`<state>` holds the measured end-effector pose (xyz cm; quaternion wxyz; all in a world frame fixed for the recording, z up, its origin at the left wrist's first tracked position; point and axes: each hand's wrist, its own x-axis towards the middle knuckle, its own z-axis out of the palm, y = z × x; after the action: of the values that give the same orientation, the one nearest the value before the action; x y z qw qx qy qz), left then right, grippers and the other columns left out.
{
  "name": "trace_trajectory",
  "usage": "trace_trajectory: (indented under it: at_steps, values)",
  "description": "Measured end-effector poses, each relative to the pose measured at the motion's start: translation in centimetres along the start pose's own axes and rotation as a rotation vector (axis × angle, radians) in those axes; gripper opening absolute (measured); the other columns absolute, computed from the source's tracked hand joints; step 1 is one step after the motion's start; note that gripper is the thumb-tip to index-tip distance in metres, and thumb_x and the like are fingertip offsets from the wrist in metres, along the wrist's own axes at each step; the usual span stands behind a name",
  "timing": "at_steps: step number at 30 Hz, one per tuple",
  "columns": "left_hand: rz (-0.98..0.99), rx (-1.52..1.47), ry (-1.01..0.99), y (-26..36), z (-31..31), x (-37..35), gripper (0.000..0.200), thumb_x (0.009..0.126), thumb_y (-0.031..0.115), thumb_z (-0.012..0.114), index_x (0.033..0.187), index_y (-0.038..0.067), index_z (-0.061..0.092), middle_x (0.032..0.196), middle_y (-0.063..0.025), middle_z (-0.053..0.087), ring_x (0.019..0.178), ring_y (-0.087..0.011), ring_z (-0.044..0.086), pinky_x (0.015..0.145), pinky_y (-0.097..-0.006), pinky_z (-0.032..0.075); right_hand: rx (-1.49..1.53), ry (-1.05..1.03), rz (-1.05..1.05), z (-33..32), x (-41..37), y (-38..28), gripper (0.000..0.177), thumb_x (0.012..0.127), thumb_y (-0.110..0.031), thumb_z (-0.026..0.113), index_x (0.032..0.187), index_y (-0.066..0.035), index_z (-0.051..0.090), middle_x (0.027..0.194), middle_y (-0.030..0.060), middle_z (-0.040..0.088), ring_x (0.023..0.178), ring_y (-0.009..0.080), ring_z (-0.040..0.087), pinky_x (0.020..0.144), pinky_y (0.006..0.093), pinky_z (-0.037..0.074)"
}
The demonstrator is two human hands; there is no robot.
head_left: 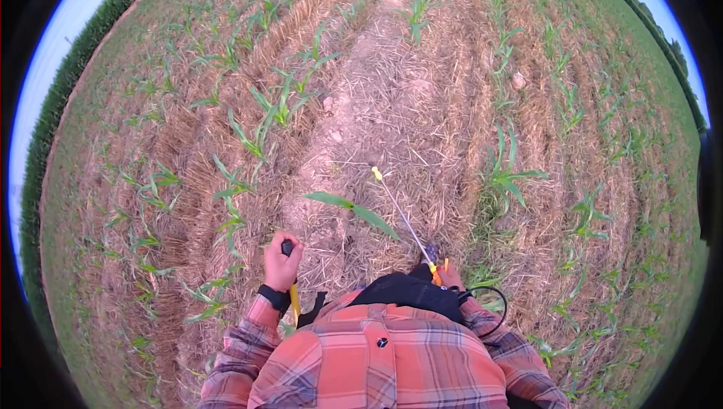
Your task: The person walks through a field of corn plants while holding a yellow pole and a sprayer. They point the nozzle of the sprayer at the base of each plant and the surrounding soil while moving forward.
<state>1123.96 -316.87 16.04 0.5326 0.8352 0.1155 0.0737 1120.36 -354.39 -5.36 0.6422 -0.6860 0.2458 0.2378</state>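
Slender silver spray wand (404, 218) with a small yellow nozzle tip (376, 173) ran forward and leftward from the right hand (450, 278), its tip hanging above the bare, straw-littered strip of soil (376, 100) between two rows of young green maize plants (275, 111). The right hand was closed about the orange-and-yellow handle end of the wand, low at the person's right side, though most of that hand was hidden behind a black pouch (410, 292) worn against the chest. A thin black hose (497, 305) looped out just beside the right wrist and back toward the body. The left hand (282, 262) was clenched in a fist around the black-capped grip of a yellow pump lever (294, 300), whose shaft ran down past the wrist, well apart from the wand. A black wristwatch (273, 296) sat on the left wrist, above the cuff of an orange-and-grey plaid flannel shirt (376, 364) that filled the bottom of the view. One long green maize leaf (352, 209) lay between the two hands, just left of the wand's shaft. Dry yellow stubble (542, 115) covered the ground on both sides, and a dark green hedge line (68, 70) edged the field at far left under a pale sky.
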Motion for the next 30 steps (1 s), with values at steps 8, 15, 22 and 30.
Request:
trace_trajectory:
  at_steps: [8,15,22,30]
  values:
    - [0.034,0.240,0.045,0.9,10.7,6.0,0.012,0.073,0.015,0.056,0.079,0.007,0.048,0.062,-0.0105,0.052,0.057,-0.0227,0.053,0.053,-0.0324,0.042,0.106,0.211,0.041,-13.9,10.5,-3.0,0.025,0.084,-0.032,0.040,0.089,-0.008,0.036,0.058,0.0080,0.048,0.040,0.0168,0.047,0.032,0.0268,0.037]
    - [-0.038,0.202,0.075,7.9,12.0,5.8,0.017,0.074,0.019,0.059,0.078,0.008,0.047,0.059,-0.0084,0.051,0.052,-0.0182,0.053,0.048,-0.0304,0.040,0.258,0.412,0.202,-24.6,13.0,-6.7,0.030,0.084,-0.040,0.036,0.088,-0.010,0.035,0.052,0.0081,0.046,0.034,0.0178,0.044,0.027,0.0263,0.032]
    - [0.028,0.164,0.260,18.0,8.0,2.2,0.013,0.074,0.008,0.057,0.073,0.004,0.045,0.058,-0.0018,0.046,0.050,-0.0067,0.041,0.046,-0.0226,0.034,0.382,0.545,0.117,-33.1,15.5,-4.7,0.029,0.084,-0.039,0.036,0.089,-0.010,0.036,0.051,0.0083,0.045,0.033,0.0180,0.043,0.027,0.0263,0.032]
    - [0.028,0.168,0.127,7.6,17.0,17.7,0.013,0.078,0.013,0.053,0.074,0.004,0.046,0.053,-0.0018,0.042,0.048,-0.0082,0.039,0.044,-0.0245,0.032,0.261,0.625,0.074,-28.9,19.0,-10.2,0.025,0.085,-0.033,0.035,0.090,-0.009,0.037,0.053,0.0104,0.047,0.033,0.0177,0.042,0.027,0.0268,0.032]
